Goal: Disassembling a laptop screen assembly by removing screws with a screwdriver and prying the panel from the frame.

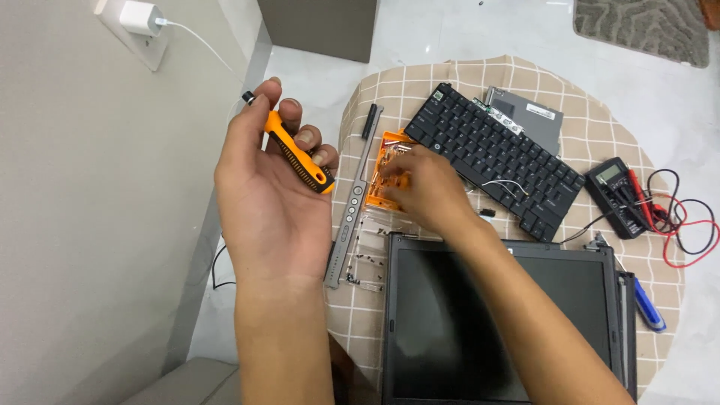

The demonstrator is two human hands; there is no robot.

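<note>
My left hand [274, 180] is raised palm-up off the left edge of the table, fingers curled around an orange-and-black screwdriver [298, 152]. The handle lies across my fingers, its metal end pointing up and away past my fingertips, its butt near my little finger.

My right hand [420, 191] reaches down over an orange bit case [384, 161] that lies open on the checked tablecloth [600, 127]. The fingers are bent and pressed together down into the case; I cannot tell whether they pinch a bit, since the fingertips are hidden against the orange tray.

Just left of the case lies a long grey laptop trim strip [354, 202] with a row of small round buttons, running from near the table's far edge toward me. Small dark screws [367, 259] are scattered on a clear lid beside its near end.

Right of the case, a detached black laptop keyboard [495, 154] lies at an angle, partly over a grey metal drive [536, 120]. Nearest me sits the laptop screen panel [450, 322], dark and face up, under my right forearm. Farther right is a multimeter [619, 191] with red and black leads [686, 225], and a blue-handled tool [649, 307] near the table's edge.
</note>
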